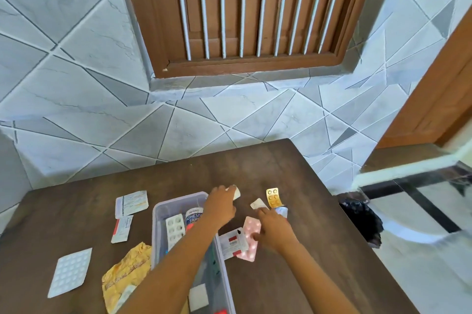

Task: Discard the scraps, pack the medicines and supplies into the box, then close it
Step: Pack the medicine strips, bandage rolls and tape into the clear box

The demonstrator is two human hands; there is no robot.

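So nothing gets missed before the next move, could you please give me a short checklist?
1. Box open, with room: ok.
2. Left hand grips white item: ok.
3. Right hand free: cannot tell; it rests on pink blister.
4. Scraps cleared: not ok; crumpled yellow wrapper lies on table.
5. Lid in view: not ok.
6. Black bin bag beside table: ok.

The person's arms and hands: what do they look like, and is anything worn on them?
The left forearm and the right forearm are bare, with no sleeve in view. The left hand and the right hand wear no gloves; no watch, bracelet or ring shows, though the hands are slightly blurred.
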